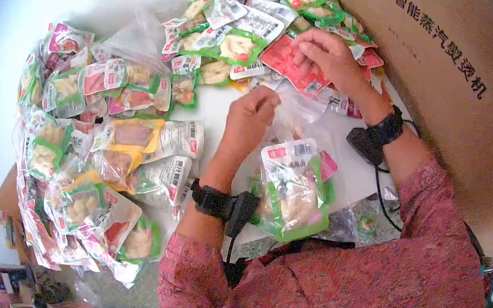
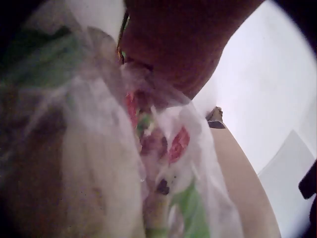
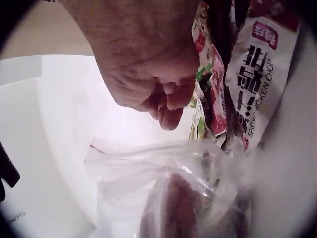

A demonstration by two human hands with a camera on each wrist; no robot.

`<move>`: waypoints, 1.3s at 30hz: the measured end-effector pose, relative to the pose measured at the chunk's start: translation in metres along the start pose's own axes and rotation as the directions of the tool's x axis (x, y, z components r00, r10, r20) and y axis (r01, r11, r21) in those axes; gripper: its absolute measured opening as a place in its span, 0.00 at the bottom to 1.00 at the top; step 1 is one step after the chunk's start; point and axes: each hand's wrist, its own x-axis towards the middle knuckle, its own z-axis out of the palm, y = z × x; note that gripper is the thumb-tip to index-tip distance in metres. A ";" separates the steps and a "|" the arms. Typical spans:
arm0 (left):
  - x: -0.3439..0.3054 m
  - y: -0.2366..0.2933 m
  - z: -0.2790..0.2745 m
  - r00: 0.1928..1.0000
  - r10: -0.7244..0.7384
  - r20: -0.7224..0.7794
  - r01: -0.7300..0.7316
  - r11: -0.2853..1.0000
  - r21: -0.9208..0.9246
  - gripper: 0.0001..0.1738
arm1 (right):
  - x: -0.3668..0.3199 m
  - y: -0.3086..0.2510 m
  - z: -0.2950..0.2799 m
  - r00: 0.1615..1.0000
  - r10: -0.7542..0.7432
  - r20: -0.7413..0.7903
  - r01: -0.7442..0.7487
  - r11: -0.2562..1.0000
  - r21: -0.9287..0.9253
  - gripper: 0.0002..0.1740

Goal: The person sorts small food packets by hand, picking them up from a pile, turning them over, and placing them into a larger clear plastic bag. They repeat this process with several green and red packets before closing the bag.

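In the head view my left hand (image 1: 250, 117) has curled fingers that pinch the upper edge of a clear plastic bag (image 1: 301, 108). The bag hangs down toward my body, and the left wrist view shows its plastic (image 2: 203, 148) close up. My right hand (image 1: 329, 55) is to the right and farther forward, over a red food packet (image 1: 280, 55). Its fingers are loosely bent, and nothing shows between them in the right wrist view. At the near table edge, a green-and-white food pouch (image 1: 296, 191) lies with clear plastic around it.
Heaps of sealed food pouches cover the left side (image 1: 81, 209) and the back (image 1: 234, 44) of the white table (image 1: 220, 99). A tall cardboard box (image 1: 445, 86) borders the right side. Cables hang from both wrist cameras.
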 end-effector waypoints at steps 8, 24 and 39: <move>-0.005 -0.002 0.008 0.989 0.030 0.143 -0.100 0.852 0.515 0.09 | 0.002 0.016 0.010 0.946 -0.297 0.131 0.313 0.729 -0.609 0.08; -0.001 -0.016 0.001 0.990 0.142 0.005 -0.140 0.972 0.188 0.19 | 0.079 -0.006 0.081 0.847 -0.132 0.515 0.531 0.236 -0.814 0.28; 0.003 -0.010 -0.004 0.982 -0.132 -0.134 0.038 0.837 -0.547 0.21 | 0.024 -0.007 0.047 0.998 0.054 0.035 -0.050 0.995 -0.087 0.20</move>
